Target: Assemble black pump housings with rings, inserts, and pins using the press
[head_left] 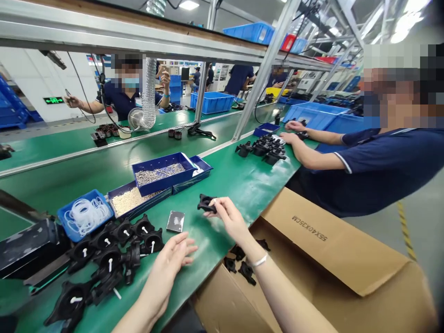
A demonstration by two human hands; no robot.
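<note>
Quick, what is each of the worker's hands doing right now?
Left hand: open, holding nothing, flat above the green table.
Right hand: closed on a black plastic part.

Cardboard box (326, 249), inner flap: black print "55X40X35CM", seen upside down from this side. Only clear marking on it.

Far wall, left: green illuminated sign (53, 100), symbols or characters, too small to read.

Blue bins on upper shelf (249, 31): white labels, illegible.

Nothing else readable.
</note>
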